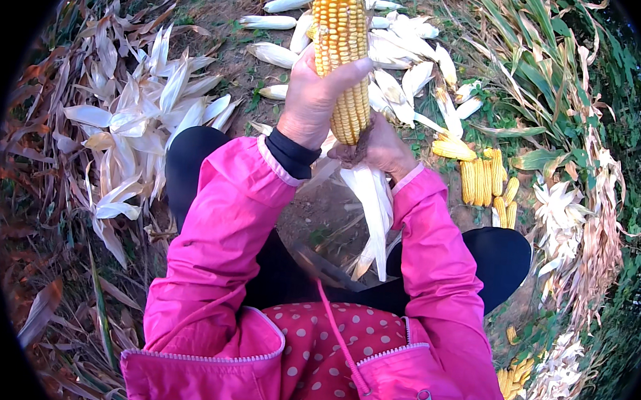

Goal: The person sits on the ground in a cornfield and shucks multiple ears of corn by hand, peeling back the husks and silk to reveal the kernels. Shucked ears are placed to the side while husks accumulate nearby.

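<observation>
Upright in front of me stands a large yellow ear of corn point(341, 34), its rows of kernels bare. My left hand point(314, 95) is wrapped round its middle, with the thumb laid across the kernels. Lower down, my right hand point(387, 147) closes round the base of the ear, where brown silk and pale husk gather; its fingers are partly hidden behind the ear. A white strip of husk point(371, 203) hangs from below that hand toward my lap.
Unpeeled ears in pale husks point(402, 46) lie on the ground ahead. Bare yellow ears point(482, 178) are piled beyond my right knee, with more corn point(514, 378) at lower right. Loose husks point(140, 124) heap up at left. Green and dry stalks point(531, 59) lie at far right.
</observation>
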Available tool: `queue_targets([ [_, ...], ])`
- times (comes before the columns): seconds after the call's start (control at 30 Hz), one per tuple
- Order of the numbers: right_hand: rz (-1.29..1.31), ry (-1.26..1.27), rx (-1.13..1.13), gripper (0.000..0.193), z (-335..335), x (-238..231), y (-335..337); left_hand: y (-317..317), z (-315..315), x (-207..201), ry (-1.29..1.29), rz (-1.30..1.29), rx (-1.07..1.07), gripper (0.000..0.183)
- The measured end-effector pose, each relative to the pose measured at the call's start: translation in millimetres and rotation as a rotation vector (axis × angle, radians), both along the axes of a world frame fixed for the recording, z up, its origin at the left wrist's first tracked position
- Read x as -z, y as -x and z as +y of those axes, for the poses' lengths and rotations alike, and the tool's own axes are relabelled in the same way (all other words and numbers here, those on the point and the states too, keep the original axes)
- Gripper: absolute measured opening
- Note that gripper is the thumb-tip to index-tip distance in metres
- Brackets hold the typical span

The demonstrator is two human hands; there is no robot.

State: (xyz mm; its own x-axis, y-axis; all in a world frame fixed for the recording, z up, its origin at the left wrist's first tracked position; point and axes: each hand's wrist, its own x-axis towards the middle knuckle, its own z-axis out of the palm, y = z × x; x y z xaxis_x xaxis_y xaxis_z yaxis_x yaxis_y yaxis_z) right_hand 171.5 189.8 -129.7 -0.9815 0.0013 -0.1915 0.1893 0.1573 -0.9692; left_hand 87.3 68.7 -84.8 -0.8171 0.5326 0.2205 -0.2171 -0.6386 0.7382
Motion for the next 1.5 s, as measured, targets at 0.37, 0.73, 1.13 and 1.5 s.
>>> queue_targets([
  [0.37,0.107,0.099,0.127,0.045,-27.9,24.7,4.5,6.0,-11.8,-11.5,0.254,0.31,0.064,0.045],
  [0.73,0.327,-0.717,-0.12,0.038,-2.2,60.3,-21.9,-11.9,-1.7,6.4,0.552,0.549,0.203,0.049],
  [1.13,0.447,0.909,1.383,0.047,67.1,52.8,82.5,64.7,-70.0,-23.3,-0.437,-0.168,0.033,0.053],
  [1.5,0.297,0.636,-0.042,0.07,-96.3,13.6,114.6,61.3,-72.3,-22.7,-0.103,-0.147,-0.202,0.04],
])
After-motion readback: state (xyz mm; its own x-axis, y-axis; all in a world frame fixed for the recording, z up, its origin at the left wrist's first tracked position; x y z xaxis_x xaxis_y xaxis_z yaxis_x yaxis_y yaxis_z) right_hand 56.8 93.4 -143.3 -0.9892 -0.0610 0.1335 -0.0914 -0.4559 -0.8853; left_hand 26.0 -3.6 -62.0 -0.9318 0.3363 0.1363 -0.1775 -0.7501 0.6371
